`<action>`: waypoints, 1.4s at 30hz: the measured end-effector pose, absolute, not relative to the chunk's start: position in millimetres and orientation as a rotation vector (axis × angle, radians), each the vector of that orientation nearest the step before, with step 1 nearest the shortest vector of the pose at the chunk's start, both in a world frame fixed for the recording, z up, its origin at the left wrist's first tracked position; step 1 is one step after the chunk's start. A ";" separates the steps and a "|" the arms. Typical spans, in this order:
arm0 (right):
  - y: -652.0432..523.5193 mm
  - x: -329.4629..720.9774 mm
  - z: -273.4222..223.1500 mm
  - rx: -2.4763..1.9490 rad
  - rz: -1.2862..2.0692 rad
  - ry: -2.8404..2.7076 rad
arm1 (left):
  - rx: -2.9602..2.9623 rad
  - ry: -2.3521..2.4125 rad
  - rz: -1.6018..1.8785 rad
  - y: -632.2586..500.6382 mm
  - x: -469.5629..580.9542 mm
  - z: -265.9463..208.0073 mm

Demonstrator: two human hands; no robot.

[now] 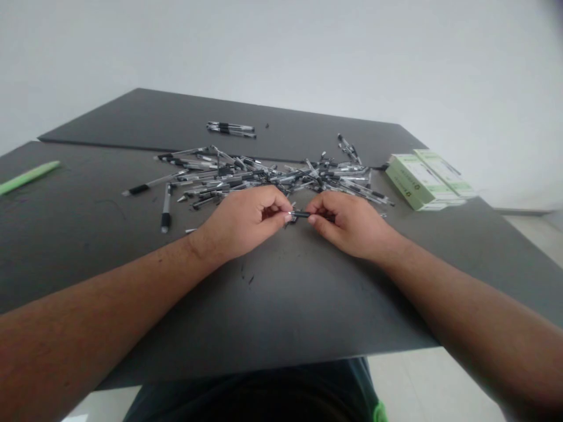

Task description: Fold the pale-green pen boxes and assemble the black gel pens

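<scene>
Black pen [301,214] spans the person's two hands, just in front of the pile [240,179]: left hand [250,220] pinches one end, right hand [352,224] the other; keeping both grips aligned should prevent bending.

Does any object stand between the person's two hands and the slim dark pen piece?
Nothing visible does. The left hand and right hand already hold the dark pen piece by its two ends, in their fingers. The heap of loose pens lies beyond the hands, not between.
</scene>
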State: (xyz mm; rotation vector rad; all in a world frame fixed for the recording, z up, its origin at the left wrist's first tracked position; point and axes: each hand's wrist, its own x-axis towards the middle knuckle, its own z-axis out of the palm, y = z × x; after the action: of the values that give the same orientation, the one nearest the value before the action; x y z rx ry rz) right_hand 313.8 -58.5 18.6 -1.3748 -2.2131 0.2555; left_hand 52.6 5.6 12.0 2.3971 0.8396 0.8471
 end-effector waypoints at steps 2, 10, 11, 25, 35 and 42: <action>-58.7 313.5 18.4 -1.391 0.264 -2.198 | 2.349 0.836 0.852 4.4 53.0 12.8; -59.1 312.9 20.8 -1.383 0.274 -2.177 | 2.306 0.868 0.863 4.5 53.1 12.4; -59.1 313.0 21.4 -1.377 0.262 -2.180 | 2.298 0.881 0.867 4.7 53.4 11.9; -60.1 312.6 25.7 -1.392 0.208 -2.166 | 2.379 0.884 0.810 6.5 52.6 14.0; -59.8 315.4 21.4 -1.332 0.242 -2.259 | 2.407 0.870 0.815 8.6 52.2 10.8; -60.5 312.9 27.5 -1.424 0.273 -2.138 | 2.401 0.855 0.806 8.1 52.2 11.9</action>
State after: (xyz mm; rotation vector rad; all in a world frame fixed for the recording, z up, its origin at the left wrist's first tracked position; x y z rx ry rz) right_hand 312.9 -60.5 27.5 -1.4240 -2.1383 0.2733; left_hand 52.2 8.1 11.9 2.4013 0.8551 0.8057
